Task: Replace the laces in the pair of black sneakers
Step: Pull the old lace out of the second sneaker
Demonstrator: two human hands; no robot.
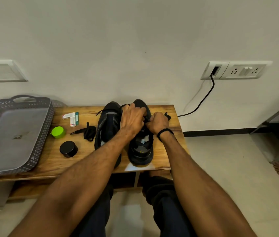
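Observation:
Two black sneakers stand side by side on the wooden table (166, 151), toes toward the wall: the left sneaker (107, 124) and the right sneaker (141, 151). Both my hands work over the lacing area of the right sneaker. My left hand (131, 118) has its fingers curled over the shoe's front and pinches a black lace (146, 119). My right hand (158, 124), a black band on its wrist, grips the same lace just beside it. A loose end of lace shows past my right hand. A spare black lace (88, 132) lies bundled left of the shoes.
A dark perforated tray (38, 146) fills the table's left side. Between it and the shoes sit a green lid (58, 132), a black round tin (68, 149) and two small boxes (71, 117). A black cable (203, 98) runs from a wall socket to the table's right edge.

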